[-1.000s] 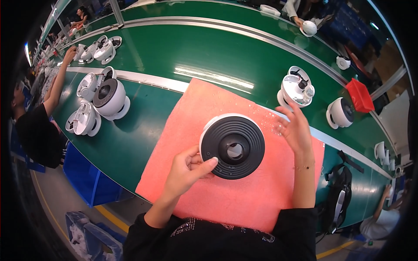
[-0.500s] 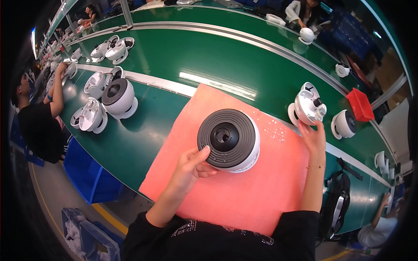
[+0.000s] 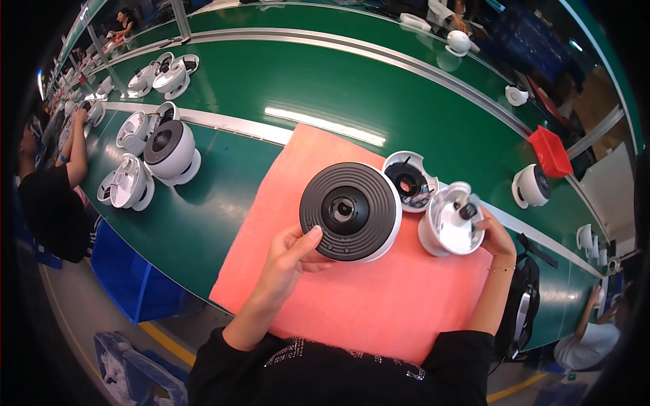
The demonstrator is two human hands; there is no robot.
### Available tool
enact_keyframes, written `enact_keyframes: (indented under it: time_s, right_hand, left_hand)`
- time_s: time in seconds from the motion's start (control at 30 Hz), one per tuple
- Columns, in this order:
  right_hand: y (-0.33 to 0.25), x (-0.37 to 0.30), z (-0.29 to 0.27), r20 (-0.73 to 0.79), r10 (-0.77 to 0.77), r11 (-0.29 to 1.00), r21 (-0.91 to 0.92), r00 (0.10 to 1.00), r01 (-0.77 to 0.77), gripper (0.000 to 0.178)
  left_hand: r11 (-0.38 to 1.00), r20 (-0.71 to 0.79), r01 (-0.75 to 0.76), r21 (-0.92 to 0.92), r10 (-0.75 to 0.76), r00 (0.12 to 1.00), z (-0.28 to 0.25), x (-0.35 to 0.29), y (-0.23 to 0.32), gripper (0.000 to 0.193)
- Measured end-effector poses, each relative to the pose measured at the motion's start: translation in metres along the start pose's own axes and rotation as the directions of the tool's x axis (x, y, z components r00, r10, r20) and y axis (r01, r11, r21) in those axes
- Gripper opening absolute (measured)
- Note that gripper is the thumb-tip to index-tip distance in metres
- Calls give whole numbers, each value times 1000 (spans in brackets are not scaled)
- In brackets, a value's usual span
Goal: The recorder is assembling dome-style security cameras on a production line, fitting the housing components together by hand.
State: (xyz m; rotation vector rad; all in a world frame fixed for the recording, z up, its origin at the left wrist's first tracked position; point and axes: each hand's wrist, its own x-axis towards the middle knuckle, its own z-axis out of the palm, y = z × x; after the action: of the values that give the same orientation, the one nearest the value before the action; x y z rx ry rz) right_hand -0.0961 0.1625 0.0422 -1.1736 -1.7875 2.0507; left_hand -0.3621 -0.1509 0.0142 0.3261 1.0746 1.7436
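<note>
A round white device (image 3: 349, 211) with a black ringed front and a dark lens-like centre rests on the pink mat (image 3: 386, 298). My left hand (image 3: 290, 256) grips its lower left edge, thumb on the black face and fingers curled below. To the right, my right hand (image 3: 497, 235) holds an opened white housing (image 3: 448, 230) by its right side; a small black part shows inside. Next to that housing lies its white half shell (image 3: 411, 181) with a black ring inside, close against the whole device. Whether wires join the two halves I cannot tell.
Another whole device (image 3: 170, 152) and several opened housings (image 3: 127, 181) stand on the green bench at left. A finished-looking unit (image 3: 531, 186) and a red bin (image 3: 550, 153) are at right, with a black bag (image 3: 523, 304) nearer. A co-worker (image 3: 51, 179) works at far left.
My right hand has brought the opened housing from beyond the mat's far right edge onto the mat, beside the whole device. My left hand keeps its grip.
</note>
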Motion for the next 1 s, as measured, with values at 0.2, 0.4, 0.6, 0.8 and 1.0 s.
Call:
enact_keyframes:
  time_s: [0.2, 0.4, 0.6, 0.8, 1.0]
  right_hand:
    - [-42, -20, 66, -196, -236, 915, -374, 952, 150, 56]
    - [-55, -51, 181, 166, -627, 673, -376, 761, 636, 96]
    - [-36, -39, 201, 260, -487, 751, -361, 834, 552, 111]
    - [-29, -34, 197, 264, -428, 818, -293, 864, 495, 107]
    - [-28, -40, 191, 220, -456, 789, -349, 862, 506, 97]
  left_hand:
    - [1000, 6, -5, 27, 5, 1000, 2, -3, 0, 37]
    - [986, 72, -155, 61, 151, 986, 15, -9, -6, 34]
    - [964, 66, -259, 67, 255, 965, 15, -8, -12, 34]
    - [923, 48, -349, 162, 346, 937, 20, -3, -11, 34]
    - [906, 114, -316, 282, 295, 949, 21, -5, -10, 35]
